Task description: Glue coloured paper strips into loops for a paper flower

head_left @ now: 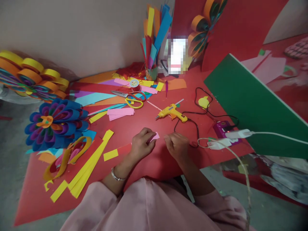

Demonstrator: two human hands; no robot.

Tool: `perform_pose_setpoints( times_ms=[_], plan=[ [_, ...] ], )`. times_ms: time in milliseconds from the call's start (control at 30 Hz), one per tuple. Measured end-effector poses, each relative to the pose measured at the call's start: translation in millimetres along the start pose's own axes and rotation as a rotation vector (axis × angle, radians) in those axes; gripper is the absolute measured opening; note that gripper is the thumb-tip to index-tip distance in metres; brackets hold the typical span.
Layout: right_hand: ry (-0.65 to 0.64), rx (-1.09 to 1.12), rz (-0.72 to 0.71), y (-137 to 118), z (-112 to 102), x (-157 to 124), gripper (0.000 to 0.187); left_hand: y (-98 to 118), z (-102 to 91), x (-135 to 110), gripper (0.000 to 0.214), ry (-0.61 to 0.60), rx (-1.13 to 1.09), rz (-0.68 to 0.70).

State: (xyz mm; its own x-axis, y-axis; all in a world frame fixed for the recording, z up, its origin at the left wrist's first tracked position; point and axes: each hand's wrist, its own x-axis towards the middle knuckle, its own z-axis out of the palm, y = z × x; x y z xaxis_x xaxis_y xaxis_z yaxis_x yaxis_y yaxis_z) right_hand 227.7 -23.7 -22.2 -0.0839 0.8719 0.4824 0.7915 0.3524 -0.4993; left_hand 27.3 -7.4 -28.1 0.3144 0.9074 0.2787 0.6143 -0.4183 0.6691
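Observation:
A small pink paper strip (156,137) pokes out from the fingers of my left hand (142,142), which is closed on it above the red table. Just right of it, my right hand (177,145) is closed with its fingers curled; whatever it may hold is hidden. Beyond both hands lies a yellow glue gun (172,113), its nozzle pointing left. Left of the glue gun is a stack of pink paper strips (120,113). A yellow paper piece (111,155) rests on a red strip beside my left wrist.
Scissors (134,100) and a thread spool (134,84) lie farther back among coloured strips. Paper flowers (56,125) and long yellow strips (89,166) occupy the left. A purple power box (222,130) with cables and a green board (260,106) stand right. A cup (151,73) holds upright strips.

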Motion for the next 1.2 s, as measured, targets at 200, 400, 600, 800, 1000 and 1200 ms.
perform_pose_setpoints(
  times_ms=[200, 400, 600, 800, 1000, 1200],
  plan=[
    [0.017, -0.013, 0.004, -3, 3, 2, 0.024, 0, 0.5, -1, 0.021, 0.002, 0.008, 0.011],
    [0.052, 0.028, 0.018, 0, 10, 2, 0.055, 1, -0.6, 0, 0.019, 0.009, -0.009, 0.011],
    [0.1, 0.101, 0.1, 1, 11, 0, 0.066, 2, -1.8, 1, 0.017, -0.011, -0.02, -0.002],
    [0.047, 0.03, 0.022, -3, 3, 0, 0.03, 2, -1.4, 1, 0.016, 0.008, -0.033, 0.025],
    [0.05, 0.028, -0.02, -3, 4, 1, 0.027, 1, 0.0, 0, 0.014, 0.018, 0.012, 0.058],
    [0.066, 0.009, -0.034, 2, 9, 1, 0.029, 4, 0.2, -5, 0.016, 0.032, 0.094, 0.17]
  ],
)
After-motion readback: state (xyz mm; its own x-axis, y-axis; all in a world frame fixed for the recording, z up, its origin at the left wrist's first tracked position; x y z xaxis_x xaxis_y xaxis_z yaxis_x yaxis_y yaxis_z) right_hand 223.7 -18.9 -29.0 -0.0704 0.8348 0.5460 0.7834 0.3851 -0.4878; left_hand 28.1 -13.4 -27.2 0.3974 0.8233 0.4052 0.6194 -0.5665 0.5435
